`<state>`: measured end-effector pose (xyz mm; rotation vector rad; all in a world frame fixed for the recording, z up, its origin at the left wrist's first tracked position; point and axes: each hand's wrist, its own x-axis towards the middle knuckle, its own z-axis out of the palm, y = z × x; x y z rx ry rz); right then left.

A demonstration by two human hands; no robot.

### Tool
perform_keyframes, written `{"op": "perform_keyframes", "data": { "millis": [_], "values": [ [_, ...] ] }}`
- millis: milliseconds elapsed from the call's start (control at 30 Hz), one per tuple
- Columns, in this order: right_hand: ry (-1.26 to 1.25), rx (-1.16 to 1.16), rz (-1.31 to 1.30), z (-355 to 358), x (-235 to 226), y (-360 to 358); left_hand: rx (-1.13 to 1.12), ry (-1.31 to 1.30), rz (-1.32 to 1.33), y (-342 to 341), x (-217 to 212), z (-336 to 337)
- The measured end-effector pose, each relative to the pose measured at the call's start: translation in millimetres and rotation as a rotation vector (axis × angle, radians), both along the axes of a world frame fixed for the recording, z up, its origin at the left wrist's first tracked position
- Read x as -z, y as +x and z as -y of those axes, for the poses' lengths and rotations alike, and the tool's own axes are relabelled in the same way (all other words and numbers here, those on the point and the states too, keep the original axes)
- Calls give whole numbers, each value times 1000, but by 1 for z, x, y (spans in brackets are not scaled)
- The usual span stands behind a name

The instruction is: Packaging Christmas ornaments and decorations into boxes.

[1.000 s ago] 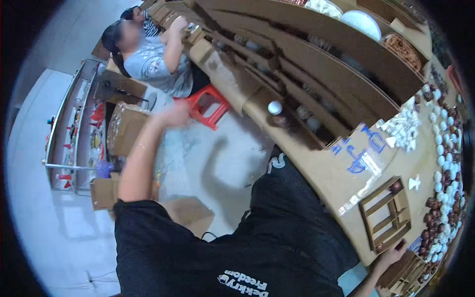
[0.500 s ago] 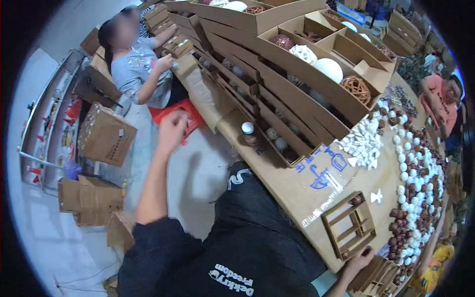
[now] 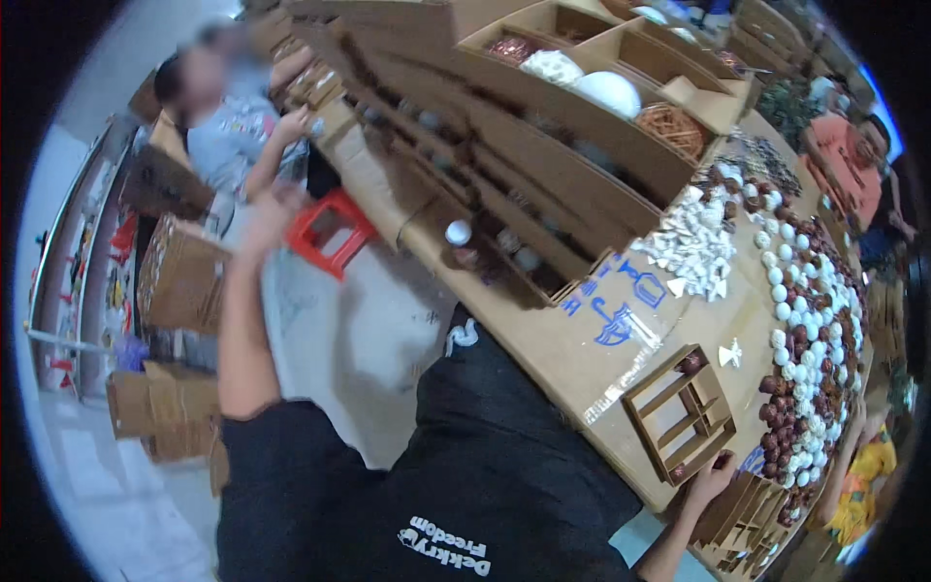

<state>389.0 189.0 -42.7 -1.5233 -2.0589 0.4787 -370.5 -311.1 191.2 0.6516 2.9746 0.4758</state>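
Observation:
My left hand (image 3: 272, 221) is raised off to the left, between a seated person and a red plastic stool (image 3: 335, 233); motion smears its fingers. At the lower right, my right hand (image 3: 713, 477) is beside the near corner of a small divided cardboard tray (image 3: 669, 469). Its fingers are curled together, with something dark at the tips, too small to name. Inside the tray a dark red glittery ball (image 3: 690, 363) sits in the far corner compartment, and another reddish ball (image 3: 677, 472) lies in the near corner. A white bow-shaped piece (image 3: 730, 353) lies beside the tray.
Tall stacked cardboard trays (image 3: 582, 136) holding white, glittery and wicker balls rise on the table. A white-capped bottle (image 3: 459, 234) stands before them. White pieces (image 3: 690, 242) and many white and brown balls (image 3: 810, 339) cover the right side. Divided trays (image 3: 742, 524) stand by my right hand.
The view has shifted somewhat. My left hand has swung left, uncovering more of the red stool. My right hand has moved slightly up along the tray's near corner.

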Motion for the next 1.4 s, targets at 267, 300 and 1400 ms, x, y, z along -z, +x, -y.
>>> {"op": "perform_keyframes", "data": {
  "millis": [267, 300, 1400],
  "values": [
    [-184, 141, -405, 34, -49, -33, 1045, 260, 1185, 286, 95, -253],
    [-189, 118, -443, 38, -68, -51, 924, 362, 1106, 285, 99, -265],
    [-107, 4, -315, 51, -54, -71, 1096, 517, 663, 376, 154, -454]
  ]
}}
